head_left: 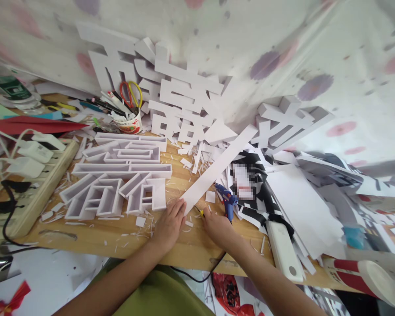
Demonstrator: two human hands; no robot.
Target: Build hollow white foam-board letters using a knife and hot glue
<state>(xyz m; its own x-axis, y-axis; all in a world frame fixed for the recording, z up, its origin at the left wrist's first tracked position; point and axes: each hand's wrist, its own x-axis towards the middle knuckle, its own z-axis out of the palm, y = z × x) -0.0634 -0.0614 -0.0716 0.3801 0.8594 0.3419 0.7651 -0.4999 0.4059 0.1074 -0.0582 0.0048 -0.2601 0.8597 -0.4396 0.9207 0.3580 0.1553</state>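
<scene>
A long white foam-board strip [219, 169] slants up and away to the right across the table. My left hand [169, 224] is closed on its near end, fingers pressed against the board. Just to the right, my right hand [219, 226] is closed round a slim craft knife [202, 213]. Only its yellow front part and thin tip show, pointing at the strip's near end; the rest is hidden in the fist. Left of the strip lies a hollow white character [118, 175] built from foam-board walls. A blue glue gun [228, 202] lies beyond my right hand.
Finished-looking white characters [187, 87] lean on the curtain [237, 35]. A paper cup [131, 123] holds scissors. At left lies a power strip [36, 197] with chargers. On the right are foam sheets [303, 206], a white power bank [285, 250] and a red-white cup [365, 278]. Scraps litter the wood.
</scene>
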